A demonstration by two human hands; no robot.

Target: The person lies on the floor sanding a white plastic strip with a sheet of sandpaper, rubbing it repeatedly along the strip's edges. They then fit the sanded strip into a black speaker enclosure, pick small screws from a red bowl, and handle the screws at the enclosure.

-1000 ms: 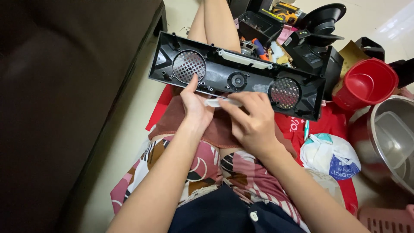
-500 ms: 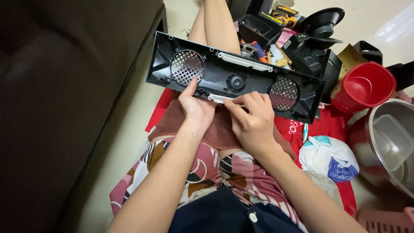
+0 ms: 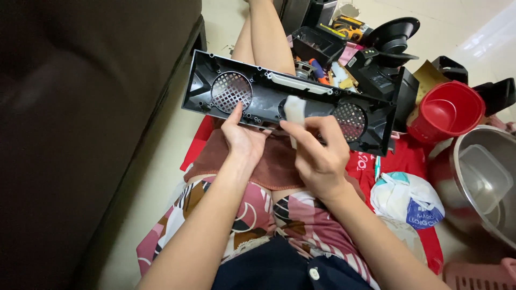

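A: We're looking down at our lap, and the long black speaker panel (image 3: 301,104) lies across it, tilted, its inner side facing us, with a round mesh grille near each end

B: Our left hand (image 3: 244,137) props it from the near edge, fingers closed under the rim and the thumb pressed up beside the left grille

A: And the right hand (image 3: 320,156)? We see it pinching a small white cloth (image 3: 294,107), held flat against the middle of the panel (right over the centre opening)

B: Yes, finger and thumb are tight on that white piece, the rest of the fingers curled in

A: Under the panel we've got a brown cloth (image 3: 274,166) over our knees, and a red sheet (image 3: 392,161) on the floor beneath

B: To the right stands a red bucket (image 3: 446,110), nearer us a steel pot (image 3: 484,182) and a knotted white plastic bag (image 3: 406,198)

A: A dark sofa (image 3: 80,123) fills the left side, and farther off sit black speaker parts (image 3: 392,40)
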